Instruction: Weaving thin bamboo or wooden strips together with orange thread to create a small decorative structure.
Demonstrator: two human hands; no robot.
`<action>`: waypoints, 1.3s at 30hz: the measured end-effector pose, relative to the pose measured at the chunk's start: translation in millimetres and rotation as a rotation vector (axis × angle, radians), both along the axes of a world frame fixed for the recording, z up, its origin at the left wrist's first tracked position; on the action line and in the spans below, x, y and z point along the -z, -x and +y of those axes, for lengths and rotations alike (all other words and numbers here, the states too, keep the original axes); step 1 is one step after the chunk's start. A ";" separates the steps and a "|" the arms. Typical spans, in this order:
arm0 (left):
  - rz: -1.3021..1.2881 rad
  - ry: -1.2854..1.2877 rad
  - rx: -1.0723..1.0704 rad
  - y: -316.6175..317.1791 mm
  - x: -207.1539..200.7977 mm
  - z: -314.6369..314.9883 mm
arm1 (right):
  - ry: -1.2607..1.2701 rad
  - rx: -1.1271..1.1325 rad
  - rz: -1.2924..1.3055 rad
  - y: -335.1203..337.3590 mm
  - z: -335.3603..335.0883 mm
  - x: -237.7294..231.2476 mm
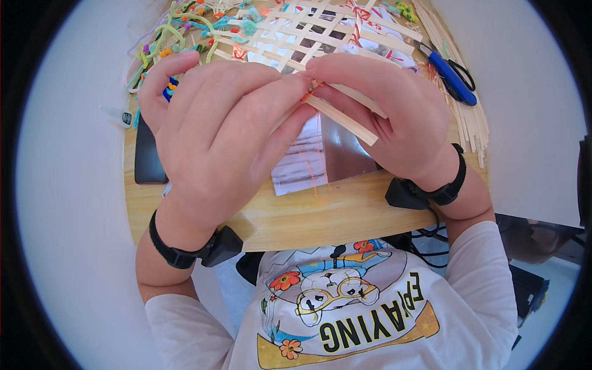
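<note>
A lattice of pale flat wooden strips (pixel 320 28), woven over and under, lies across the far part of the table. At its near edge, fingertips of my left hand (pixel 216 123) and my right hand (pixel 401 105) meet in a pinch around one crossing. Orange thread (pixel 311 92) is wound there, and a thin loop of it dangles below over a printed sheet (pixel 296 157). One strip's end (pixel 348 123) sticks out under my right fingers. My left little finger is raised and curled. Which fingertips hold thread and which hold wood is partly hidden.
Blue-handled scissors (pixel 453 77) and long loose strips (pixel 475 123) lie at the right. Coloured fuzzy stems and beads (pixel 176 31) crowd the far left, by a small bottle (pixel 117 115). A dark flat object (pixel 148 154) sits beside my left wrist. The table's front edge (pixel 308 240) is near my body.
</note>
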State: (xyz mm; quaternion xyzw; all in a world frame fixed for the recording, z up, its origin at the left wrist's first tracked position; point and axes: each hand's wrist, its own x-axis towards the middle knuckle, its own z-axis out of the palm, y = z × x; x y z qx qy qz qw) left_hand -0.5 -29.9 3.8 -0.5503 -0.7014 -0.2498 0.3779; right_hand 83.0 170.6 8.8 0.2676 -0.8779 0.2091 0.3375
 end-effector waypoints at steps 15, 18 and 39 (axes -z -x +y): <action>-0.208 0.059 0.194 -1.0 -7.7 -4.0 | 0.057 -0.065 -0.014 0.7 13.6 7.6; -0.229 0.038 0.222 -2.0 -4.9 -4.4 | 0.117 -0.146 -0.025 1.6 11.9 9.4; -0.301 0.014 0.328 6.7 -1.2 7.9 | -0.054 -0.097 -0.056 -3.5 10.4 7.9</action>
